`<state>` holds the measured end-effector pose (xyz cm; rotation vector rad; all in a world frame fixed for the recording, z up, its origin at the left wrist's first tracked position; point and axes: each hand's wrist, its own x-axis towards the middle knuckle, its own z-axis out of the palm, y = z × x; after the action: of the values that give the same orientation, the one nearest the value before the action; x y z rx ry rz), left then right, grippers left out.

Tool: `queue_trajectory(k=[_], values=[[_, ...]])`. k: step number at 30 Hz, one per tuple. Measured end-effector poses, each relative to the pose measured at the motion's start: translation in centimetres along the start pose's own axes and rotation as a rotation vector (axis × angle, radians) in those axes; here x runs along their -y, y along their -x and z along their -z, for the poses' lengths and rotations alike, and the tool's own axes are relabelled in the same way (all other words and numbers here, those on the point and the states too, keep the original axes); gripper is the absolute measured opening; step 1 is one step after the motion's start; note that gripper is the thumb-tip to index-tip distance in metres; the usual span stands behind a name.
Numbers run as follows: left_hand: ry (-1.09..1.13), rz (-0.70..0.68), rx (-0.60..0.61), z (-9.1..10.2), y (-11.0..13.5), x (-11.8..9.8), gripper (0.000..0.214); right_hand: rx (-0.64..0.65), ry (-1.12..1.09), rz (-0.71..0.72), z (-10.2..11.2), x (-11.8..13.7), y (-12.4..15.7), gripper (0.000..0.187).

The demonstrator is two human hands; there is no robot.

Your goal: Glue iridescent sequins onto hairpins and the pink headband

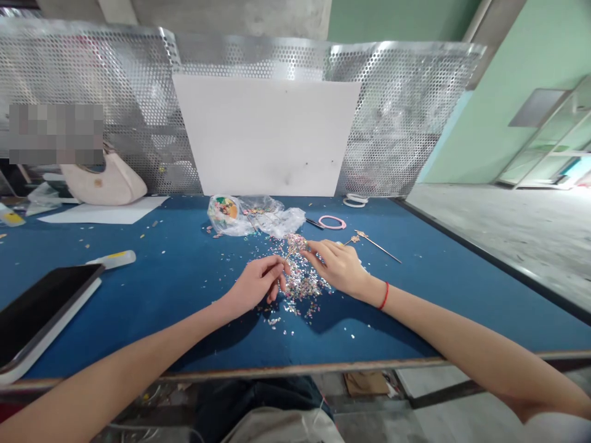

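On the blue table [184, 332], between the near and far edges, a heap of shiny sequins [302, 286] lies scattered; the right hand [339, 266] reaches over it, thumb and forefinger pinching a round sparkly piece [295, 242] above the heap's far side; the left hand [263, 280] is just beside the heap, its fingers curled, and I cannot tell whether they grip anything; toward the far edge lie clear plastic bags [289, 220] and a pink ring [332, 223]; a phone [46, 307] rests by the near edge at left.
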<state>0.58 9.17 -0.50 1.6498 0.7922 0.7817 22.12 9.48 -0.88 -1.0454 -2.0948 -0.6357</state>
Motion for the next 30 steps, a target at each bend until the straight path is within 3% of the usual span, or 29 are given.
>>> queue_trajectory(k=[11,16,22,27,30], values=[[-0.031,-0.005,-0.008,0.1,0.0,-0.3,0.031,-0.034,-0.33,-0.215,0.2,0.7,0.0,0.026],[-0.038,-0.016,-0.017,0.1,0.0,-0.4,0.032,0.029,-0.602,-0.401,0.2,0.9,-0.2,0.024],[-0.016,-0.031,-0.027,0.2,-0.1,-0.1,0.033,0.062,-0.808,-0.48,0.6,1.4,-0.6,0.018],[-0.016,-0.033,-0.026,0.2,0.0,-0.2,0.033,0.123,-1.15,-0.682,1.0,2.1,-1.0,0.023],[-0.011,-0.039,-0.014,0.1,0.1,-0.4,0.033,0.132,-1.219,-0.727,1.0,2.3,-1.0,0.025]])
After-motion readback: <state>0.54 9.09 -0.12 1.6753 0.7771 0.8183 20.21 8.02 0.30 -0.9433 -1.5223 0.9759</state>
